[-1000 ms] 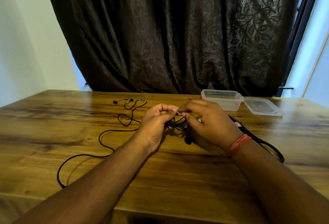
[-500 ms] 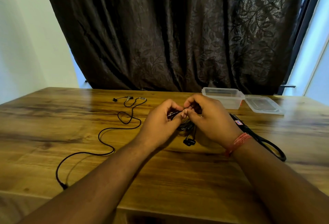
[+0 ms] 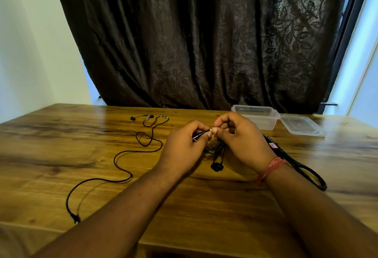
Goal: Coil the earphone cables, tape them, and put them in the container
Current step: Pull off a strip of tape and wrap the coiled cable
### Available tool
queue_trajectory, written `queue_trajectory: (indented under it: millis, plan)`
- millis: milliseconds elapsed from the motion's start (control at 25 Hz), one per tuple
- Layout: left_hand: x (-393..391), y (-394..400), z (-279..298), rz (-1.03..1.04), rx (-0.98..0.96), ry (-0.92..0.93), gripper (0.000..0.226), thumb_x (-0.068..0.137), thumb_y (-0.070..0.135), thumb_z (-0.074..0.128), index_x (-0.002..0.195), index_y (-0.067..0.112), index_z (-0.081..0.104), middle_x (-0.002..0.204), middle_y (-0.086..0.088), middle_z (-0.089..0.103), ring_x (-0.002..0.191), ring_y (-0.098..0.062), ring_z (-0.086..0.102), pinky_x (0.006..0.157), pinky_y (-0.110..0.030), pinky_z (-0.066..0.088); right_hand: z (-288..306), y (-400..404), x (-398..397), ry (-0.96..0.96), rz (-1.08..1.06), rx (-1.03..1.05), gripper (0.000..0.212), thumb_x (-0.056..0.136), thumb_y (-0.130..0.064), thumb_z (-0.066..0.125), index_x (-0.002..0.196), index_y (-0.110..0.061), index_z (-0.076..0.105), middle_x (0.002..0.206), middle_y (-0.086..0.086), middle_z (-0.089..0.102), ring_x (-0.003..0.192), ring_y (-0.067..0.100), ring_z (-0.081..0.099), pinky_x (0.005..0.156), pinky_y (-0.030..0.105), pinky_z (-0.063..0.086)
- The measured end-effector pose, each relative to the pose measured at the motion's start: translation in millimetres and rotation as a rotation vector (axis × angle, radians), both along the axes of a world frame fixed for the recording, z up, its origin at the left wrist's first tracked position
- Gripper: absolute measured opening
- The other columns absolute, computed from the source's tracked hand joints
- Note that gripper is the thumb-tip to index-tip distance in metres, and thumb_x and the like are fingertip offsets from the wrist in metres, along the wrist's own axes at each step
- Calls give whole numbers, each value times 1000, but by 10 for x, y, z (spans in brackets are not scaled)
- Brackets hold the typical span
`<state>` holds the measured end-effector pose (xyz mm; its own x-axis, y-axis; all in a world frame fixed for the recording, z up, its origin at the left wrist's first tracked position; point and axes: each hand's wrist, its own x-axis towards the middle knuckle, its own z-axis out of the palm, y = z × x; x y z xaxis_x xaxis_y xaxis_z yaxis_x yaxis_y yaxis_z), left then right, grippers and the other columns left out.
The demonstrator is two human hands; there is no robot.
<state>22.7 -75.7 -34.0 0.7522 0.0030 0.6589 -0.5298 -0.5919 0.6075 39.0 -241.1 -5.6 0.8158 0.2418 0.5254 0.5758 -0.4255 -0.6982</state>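
your coiled earphone cable (image 3: 213,148) hangs between your two hands above the middle of the table (image 3: 204,206), its loops bunched under your fingers and its black earbuds (image 3: 216,167) dangling from the bundle close to the wood, though whether they touch it is hard to tell. your left hand (image 3: 182,149) has its fingers curled and pinches the plug end of that cable, a thin dark stub with a gold tip poking out by the thumb. your right hand (image 3: 243,139) meets it fingertip to fingertip, thumb and forefinger pressed together on the cable's end right beside the left fingertips, the other fingers curled over the coil; a red thread band (image 3: 271,167) circles that wrist. the second earphone cable (image 3: 122,155) lies uncoiled on the left half of the table, snaking from its earbuds near the far edge down to its plug near the front left edge. the clear container (image 3: 257,117) stands open at the far edge, just behind your right hand, with its lid (image 3: 300,124) lying flat to its right. a black strap with a small red and white label (image 3: 296,163) lies on the wood along your right wrist, ending in a loop toward the right edge. a dark patterned curtain (image 3: 204,38) hangs behind the table
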Motion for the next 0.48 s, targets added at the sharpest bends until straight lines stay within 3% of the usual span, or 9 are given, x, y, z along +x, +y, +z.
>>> queue_trajectory:
  millis: [160,240,400,480]
  plan:
    - [17,10,23,-61,-278,150,6,90,20,69,92,24,67,86,7,75,84,-4,70,74,-29,56,3,-22,43,25,-9,81,13,96,-22,58,104,-25,68,101,-9,70,97,3,64,85,26,52]
    - [31,12,35,-104,-379,186,6,89,16,69,93,21,67,86,2,75,85,-9,71,79,-31,58,9,-17,41,30,9,83,15,97,-22,58,105,-26,69,100,-10,70,98,3,65,87,27,53]
    - [22,-28,58,-212,-527,277,8,91,7,65,98,10,65,89,-8,76,84,-17,73,78,-29,57,23,13,7,27,29,74,15,92,-10,64,99,-23,68,81,-9,66,72,-6,63,67,10,47]
    - [3,-39,66,-276,-569,310,8,93,5,61,99,8,64,88,-8,76,82,-17,72,79,-31,57,29,4,5,15,10,91,15,91,-9,65,95,-22,68,79,-8,66,67,-5,62,62,8,45]
